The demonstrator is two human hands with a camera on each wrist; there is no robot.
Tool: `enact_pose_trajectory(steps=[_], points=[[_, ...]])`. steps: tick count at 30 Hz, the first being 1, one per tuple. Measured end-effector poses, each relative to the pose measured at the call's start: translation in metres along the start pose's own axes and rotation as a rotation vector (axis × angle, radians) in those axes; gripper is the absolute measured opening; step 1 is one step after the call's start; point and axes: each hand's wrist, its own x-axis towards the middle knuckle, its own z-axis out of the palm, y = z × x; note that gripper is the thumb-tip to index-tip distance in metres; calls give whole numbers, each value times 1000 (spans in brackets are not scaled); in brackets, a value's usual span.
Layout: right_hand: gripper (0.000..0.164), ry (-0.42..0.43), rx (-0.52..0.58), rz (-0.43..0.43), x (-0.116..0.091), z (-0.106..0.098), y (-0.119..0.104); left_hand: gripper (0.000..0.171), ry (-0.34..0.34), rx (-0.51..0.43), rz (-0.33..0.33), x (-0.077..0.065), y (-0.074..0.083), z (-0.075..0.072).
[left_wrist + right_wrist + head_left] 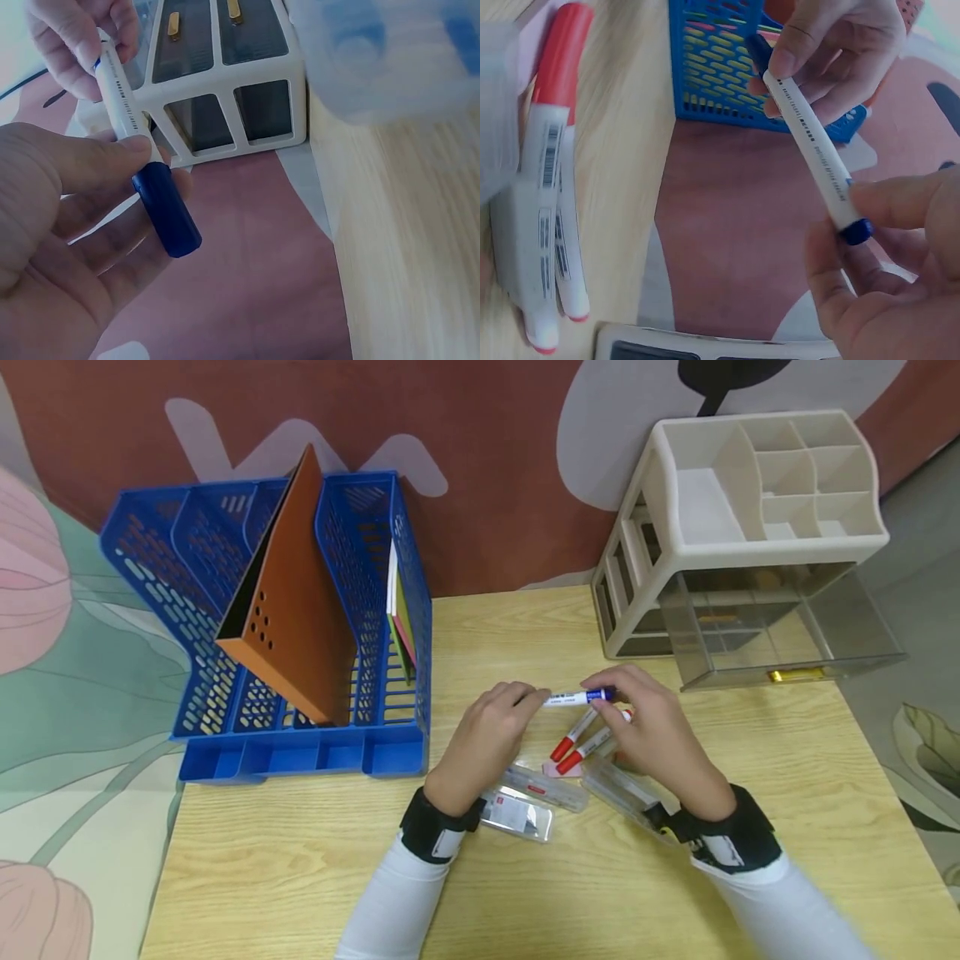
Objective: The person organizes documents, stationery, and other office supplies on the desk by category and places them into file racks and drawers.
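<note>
A white marker (pixel 566 699) with a blue cap (pixel 166 210) is held up over the table between both hands. My left hand (pixel 489 735) pinches it by the capped end, thumb on top. At the other end, my right hand (pixel 660 731) pinches the barrel near its blue tail plug (pixel 856 232). Below them two red-capped markers, one red marker (pixel 573 732) and another red marker (pixel 592 743), lie side by side, their caps by a small pink piece (pixel 558 769). A transparent case (pixel 622 789) lies partly hidden under my right hand and wrist.
Two more clear cases, a long case (pixel 551 788) and a flat pack (pixel 517 815), lie by my left wrist. A blue file rack (pixel 300 750) with an orange folder (pixel 300 602) stands left. At back right, a cream desktop organizer (pixel 675 556) has a transparent drawer (pixel 847 647) pulled out.
</note>
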Motion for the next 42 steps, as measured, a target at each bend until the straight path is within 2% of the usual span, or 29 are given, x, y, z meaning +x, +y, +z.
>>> enact_pose_trajectory(steps=[3,7,11,15,20,24,27,31,37,42], points=[[24,34,143,71,-1,1,1,31,15,-43,-1,0,0,-1],[36,71,443,163,-2,6,3,30,47,-104,-1,1,1,-2],[43,66,704,237,-3,12,3,30,67,-155,-4,1,2,-3],[33,48,824,307,-6,19,2,32,78,-199,-3,1,5,-4],[26,104,856,323,-7,26,-3,30,81,-239,2,2,9,-3],[24,172,866,295,-9,27,-6,28,92,-234,4,2,10,-2],[22,238,913,255,-11,23,-11,35,113,-191,-1,2,8,-4],[24,324,1004,146,-12,10,-19,42,138,-150,-11,0,2,-11],[29,420,1158,-53,-16,-13,-30,38,153,-129,-16,-3,-7,-18],[31,467,1236,-111,-17,-34,-34,35,169,-110,-25,-4,-13,-23]])
